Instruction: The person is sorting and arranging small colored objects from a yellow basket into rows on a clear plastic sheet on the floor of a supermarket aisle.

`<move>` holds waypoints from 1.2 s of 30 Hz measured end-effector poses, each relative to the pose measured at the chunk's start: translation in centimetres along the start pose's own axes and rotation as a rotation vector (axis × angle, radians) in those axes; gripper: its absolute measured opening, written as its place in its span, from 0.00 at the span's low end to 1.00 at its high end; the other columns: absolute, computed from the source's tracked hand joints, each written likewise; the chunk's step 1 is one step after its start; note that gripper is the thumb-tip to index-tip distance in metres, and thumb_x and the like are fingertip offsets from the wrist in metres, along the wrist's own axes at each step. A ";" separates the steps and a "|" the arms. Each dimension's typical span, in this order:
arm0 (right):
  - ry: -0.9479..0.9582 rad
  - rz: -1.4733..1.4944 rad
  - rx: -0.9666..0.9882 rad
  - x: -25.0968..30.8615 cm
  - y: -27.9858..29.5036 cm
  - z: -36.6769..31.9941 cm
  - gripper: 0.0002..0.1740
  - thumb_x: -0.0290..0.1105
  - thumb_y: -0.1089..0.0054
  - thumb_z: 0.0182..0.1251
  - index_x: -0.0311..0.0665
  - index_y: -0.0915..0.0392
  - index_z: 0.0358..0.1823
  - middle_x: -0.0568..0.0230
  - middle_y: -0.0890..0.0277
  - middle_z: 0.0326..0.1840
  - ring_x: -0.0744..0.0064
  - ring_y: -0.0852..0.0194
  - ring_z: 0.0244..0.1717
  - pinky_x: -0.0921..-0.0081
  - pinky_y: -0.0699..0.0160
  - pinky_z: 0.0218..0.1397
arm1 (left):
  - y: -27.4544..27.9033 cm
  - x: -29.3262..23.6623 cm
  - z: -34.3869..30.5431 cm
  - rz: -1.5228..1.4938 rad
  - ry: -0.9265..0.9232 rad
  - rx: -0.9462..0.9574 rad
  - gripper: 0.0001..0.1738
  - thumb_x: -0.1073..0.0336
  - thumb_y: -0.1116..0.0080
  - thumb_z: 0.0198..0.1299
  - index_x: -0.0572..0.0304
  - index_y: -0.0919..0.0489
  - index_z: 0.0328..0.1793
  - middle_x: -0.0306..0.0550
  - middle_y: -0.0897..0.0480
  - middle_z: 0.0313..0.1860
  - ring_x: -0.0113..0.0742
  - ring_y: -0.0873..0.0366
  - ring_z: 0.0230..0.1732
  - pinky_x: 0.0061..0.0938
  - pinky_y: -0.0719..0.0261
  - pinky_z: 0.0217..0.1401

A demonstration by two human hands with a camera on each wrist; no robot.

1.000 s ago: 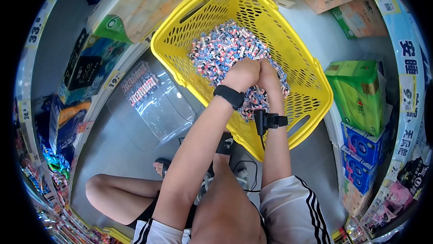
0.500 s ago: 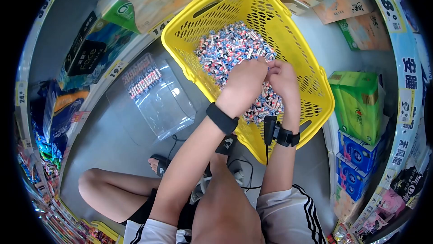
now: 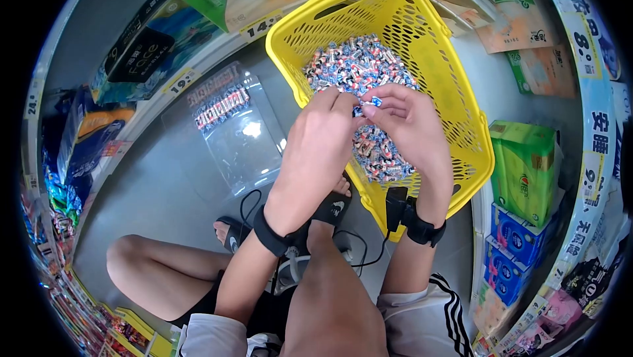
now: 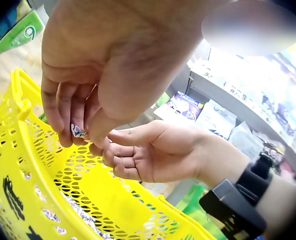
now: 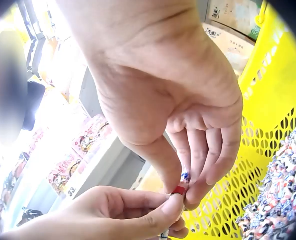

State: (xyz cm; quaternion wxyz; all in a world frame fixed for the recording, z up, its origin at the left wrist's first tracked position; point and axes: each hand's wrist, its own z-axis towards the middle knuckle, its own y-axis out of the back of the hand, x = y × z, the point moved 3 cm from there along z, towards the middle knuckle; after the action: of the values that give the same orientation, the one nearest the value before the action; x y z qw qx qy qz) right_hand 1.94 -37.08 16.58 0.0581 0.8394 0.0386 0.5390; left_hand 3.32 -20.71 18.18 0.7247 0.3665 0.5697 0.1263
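Both hands are raised over the yellow basket [image 3: 471, 179], fingertips close together. My right hand [image 3: 419, 129] pinches a small wrapped candy [image 3: 376, 101] in a blue and white wrapper between thumb and fingers. In the right wrist view, red and blue wrapper [image 5: 180, 189] shows where the fingertips of the two hands meet. The left hand [image 3: 316, 143] also pinches a wrapped candy, with a bit of white and dark wrapper [image 4: 78, 131] between its fingers. Beneath lies a heap of similar candies [image 3: 362, 60] inside the basket.
A clear plastic box [image 3: 247, 146] with candies lined up in rows [image 3: 223, 108] stands on the floor left of the basket. Shelves with tissue packs [image 3: 524, 166] flank both sides. Black cables [image 3: 359, 245] run by the sandalled feet [image 3: 333, 205].
Both hands have come up from the candy heap, moving left and toward the body. The fingertips have turned to face each other, and candy wrapper now shows between them.
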 end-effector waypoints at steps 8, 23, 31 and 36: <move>0.082 -0.107 0.117 3.6 -5.8 0.0 0.14 0.22 0.31 0.70 0.30 0.16 0.55 0.60 0.11 0.42 0.78 0.13 0.42 0.80 0.16 0.50 | 5.9 2.0 -2.7 -0.069 0.157 -0.082 0.16 0.74 0.25 0.56 0.66 0.16 0.50 0.52 0.17 0.38 0.42 0.17 0.34 0.34 0.18 0.38; 0.274 -0.658 0.283 -0.1 -19.1 3.3 0.05 0.24 0.35 0.63 0.31 0.14 0.39 0.37 0.14 0.38 0.36 0.13 0.45 0.49 0.15 0.51 | 6.7 13.1 -9.0 -0.177 0.569 -0.158 0.13 0.78 0.26 0.54 0.69 0.19 0.43 0.56 0.13 0.40 0.47 0.12 0.38 0.36 0.15 0.40; 0.281 -0.839 0.320 -3.9 -24.1 5.7 0.06 0.23 0.34 0.61 0.32 0.14 0.40 0.39 0.13 0.40 0.37 0.13 0.46 0.50 0.15 0.52 | 4.5 19.4 -11.7 -0.253 0.669 -0.184 0.12 0.79 0.27 0.55 0.68 0.18 0.43 0.57 0.11 0.37 0.47 0.10 0.38 0.37 0.14 0.42; 0.281 -0.842 0.276 -4.7 -26.8 6.6 0.15 0.23 0.33 0.60 0.31 0.18 0.49 0.37 0.13 0.40 0.37 0.13 0.49 0.49 0.15 0.53 | 4.4 21.4 -12.3 -0.184 0.745 -0.253 0.07 0.79 0.34 0.58 0.69 0.16 0.43 0.50 0.11 0.32 0.35 0.12 0.35 0.30 0.16 0.42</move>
State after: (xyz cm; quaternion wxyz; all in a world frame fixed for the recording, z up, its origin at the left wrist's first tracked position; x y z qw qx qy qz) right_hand 5.92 -11.53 5.87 0.1536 0.6696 0.4549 0.5667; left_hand -0.14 -0.01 4.48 0.5162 0.1509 0.8038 0.2542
